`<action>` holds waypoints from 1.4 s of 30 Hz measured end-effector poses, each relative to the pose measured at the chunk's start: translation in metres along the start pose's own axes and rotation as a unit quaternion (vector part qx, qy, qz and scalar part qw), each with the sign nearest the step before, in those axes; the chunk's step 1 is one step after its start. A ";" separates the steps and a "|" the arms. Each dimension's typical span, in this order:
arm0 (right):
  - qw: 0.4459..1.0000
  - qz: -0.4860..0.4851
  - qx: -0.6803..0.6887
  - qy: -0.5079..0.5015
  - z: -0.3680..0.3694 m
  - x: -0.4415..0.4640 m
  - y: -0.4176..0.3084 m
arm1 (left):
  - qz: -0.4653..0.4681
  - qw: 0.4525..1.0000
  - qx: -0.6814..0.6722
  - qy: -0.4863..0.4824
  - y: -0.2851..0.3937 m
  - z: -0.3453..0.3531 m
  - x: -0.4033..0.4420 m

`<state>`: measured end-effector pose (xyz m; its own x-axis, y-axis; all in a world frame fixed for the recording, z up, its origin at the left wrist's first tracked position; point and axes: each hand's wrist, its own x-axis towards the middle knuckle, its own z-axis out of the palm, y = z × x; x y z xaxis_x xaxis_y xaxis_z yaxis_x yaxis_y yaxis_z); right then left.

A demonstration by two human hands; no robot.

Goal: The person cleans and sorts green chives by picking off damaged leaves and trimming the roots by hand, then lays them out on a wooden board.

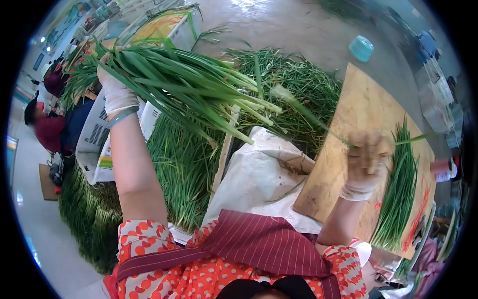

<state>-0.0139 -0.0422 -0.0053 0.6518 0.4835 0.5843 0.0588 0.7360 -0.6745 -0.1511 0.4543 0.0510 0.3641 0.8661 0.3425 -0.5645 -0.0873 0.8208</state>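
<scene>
My gloved left hand (112, 87) is closed around a thick bunch of garlic chives (184, 74), raised at the upper left. The pale stem ends of the bunch point right. My gloved right hand (368, 159), smeared by motion, has its fingers curled in over a wooden board (323, 177). From that fist a single chive stalk (313, 117) sticks out to the left, and a leaf end shows on its right. Close beside it, a neat bundle of chives (398, 192) lies on the board. Below my left forearm, more chives (181, 169) lie in a heap.
Loose green trimmings (294, 84) are piled ahead, beyond a white sack (259, 164). A white crate (92, 134) stands at the left, with another chive heap (84, 219) below it. A turquoise basin (361, 48) sits on the floor. A person in maroon (50, 129) is at far left.
</scene>
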 end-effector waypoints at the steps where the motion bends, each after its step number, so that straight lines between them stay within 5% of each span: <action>1: 0.992 -0.038 0.120 -0.009 -0.006 0.004 -0.009 | -0.040 0.997 -0.067 -0.002 0.000 -0.006 0.006; 3: 0.968 -0.076 0.237 -0.017 -0.020 0.010 -0.015 | -0.073 0.989 -0.110 0.063 0.002 0.003 0.003; 5: 0.962 -0.108 0.216 0.124 -0.040 0.011 -0.001 | -0.063 0.993 -0.094 0.033 0.002 0.002 0.001; 6: 0.971 -0.005 -0.072 0.227 -0.051 0.017 0.013 | -0.054 0.995 -0.078 0.001 0.002 0.003 0.002; 8: 0.908 0.228 -0.315 0.156 -0.063 0.045 0.058 | -0.091 0.981 -0.170 -0.005 -0.003 -0.004 0.006; 9: 0.834 0.163 -0.505 0.150 -0.069 0.038 0.094 | -0.115 0.971 -0.198 -0.075 -0.003 -0.005 0.010; 10: 0.788 0.004 -0.615 0.023 -0.044 0.046 0.096 | -0.138 0.954 -0.223 -0.146 -0.002 -0.004 0.012; 11: 0.770 -0.018 -0.636 -0.045 -0.009 0.050 0.093 | -0.107 0.978 -0.174 -0.035 0.000 0.014 0.003; 13: 0.813 0.058 -0.555 -0.168 0.036 0.042 0.100 | -0.096 0.986 -0.134 -0.035 0.002 0.019 0.000; 14: 0.722 0.076 -0.639 -0.254 0.056 0.044 0.104 | -0.082 0.991 -0.097 -0.038 0.004 0.024 -0.001; 15: 0.717 0.107 -0.649 -0.232 0.069 0.041 0.120 | -0.086 0.990 -0.107 0.029 0.008 0.040 -0.005; 20: 0.805 0.013 -0.586 -0.093 0.042 0.005 0.160 | -0.010 0.998 -0.045 0.032 0.017 0.052 -0.016; 22: 0.830 0.154 -0.535 -0.029 0.016 -0.005 0.153 | 0.003 0.999 -0.021 0.026 0.021 0.045 -0.015; 24: 0.668 0.333 -0.664 -0.033 -0.018 -0.004 0.149 | -0.038 0.989 -0.140 -0.010 0.023 0.042 -0.016; 27: 0.697 0.356 -0.621 0.049 -0.037 0.001 0.143 | -0.066 0.988 -0.117 -0.082 0.024 0.036 -0.017; 29: 0.921 0.332 -0.203 0.003 0.007 0.022 0.129 | -0.083 0.979 -0.151 -0.112 0.022 0.037 -0.018; 32: 0.931 0.317 -0.177 -0.042 0.061 0.037 0.138 | -0.128 0.935 -0.274 -0.187 0.010 0.041 -0.011; 35: 0.941 0.318 -0.073 -0.084 0.077 0.042 0.157 | -0.113 0.946 -0.260 -0.159 0.014 0.053 -0.019; 37: 0.940 0.329 0.074 0.043 0.080 0.040 0.161 | -0.115 0.947 -0.267 -0.137 0.016 0.057 -0.024; 40: 0.944 0.307 0.058 0.105 0.086 0.040 0.151 | -0.114 0.957 -0.239 -0.118 0.021 0.065 -0.031; 41: 0.945 0.291 0.072 0.134 0.089 0.040 0.150 | -0.157 0.919 -0.289 -0.218 0.018 0.056 -0.023; 42: 0.945 0.291 0.071 0.134 0.089 0.040 0.150 | -0.157 0.918 -0.291 -0.218 0.018 0.059 -0.023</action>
<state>-0.0462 0.1300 -0.0424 0.7121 0.7019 -0.0147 -0.4577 0.4482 -0.7679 -0.1259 0.4040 0.0851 0.7668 0.5139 0.3846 -0.6351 0.5201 0.5711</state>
